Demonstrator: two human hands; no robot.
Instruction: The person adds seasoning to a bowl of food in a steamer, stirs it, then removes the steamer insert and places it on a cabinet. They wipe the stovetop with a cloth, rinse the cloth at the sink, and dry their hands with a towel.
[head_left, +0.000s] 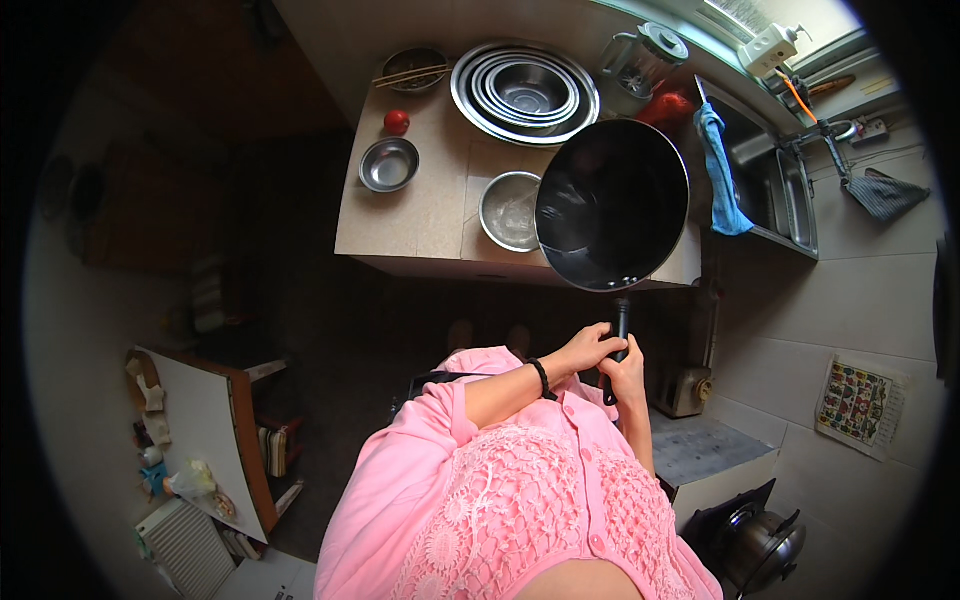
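Observation:
Both my hands grip the black handle of a dark wok (611, 206). My left hand (589, 350) wraps the handle's upper part, a black bracelet on its wrist. Against it, a little lower, my right hand (626, 371) holds the same handle. The wok is tilted over the counter's front edge, and I can see into it; its inside is dark and shiny. It partly hides a metal bowl (510, 212) with a pale, cloudy content. Behind it lie nested steel basins (465, 94). To the left are a small steel bowl (389, 164) and a tomato (397, 122).
Chopsticks (411, 76) lie across a bowl at the back left. A blender jug (643, 64) stands near the window. At right is a steel sink (796, 199) with a blue cloth (718, 172) over its edge. A kettle (761, 547) stands lower right, a white-topped table (202, 420) left.

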